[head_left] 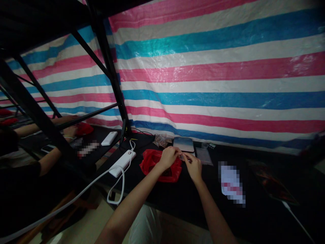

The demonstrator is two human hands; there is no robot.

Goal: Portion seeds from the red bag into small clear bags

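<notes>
My left hand (169, 158) and my right hand (194, 166) meet above the right side of an open red plastic bag (148, 161). Pinched between the fingertips of both is a small, partly see-through piece that looks like a little plastic bag (181, 157); its contents are too small to make out. Small dark brownish bits lie inside the red bag, partly hidden by my left forearm. Just behind my hands is a flat device with a silvery plate, like a small scale (183, 143). Flat clear plastic bags (204, 156) lie right of it.
A clear bag of brownish pieces (161, 140) sits behind the red bag. Left are a white power strip (123, 163) and its looping cable (111, 167). A blurred-out white packet (231, 184) and a dark tablet-like object (274, 183) lie right. Beyond the black frame (109, 73), another person's arms work.
</notes>
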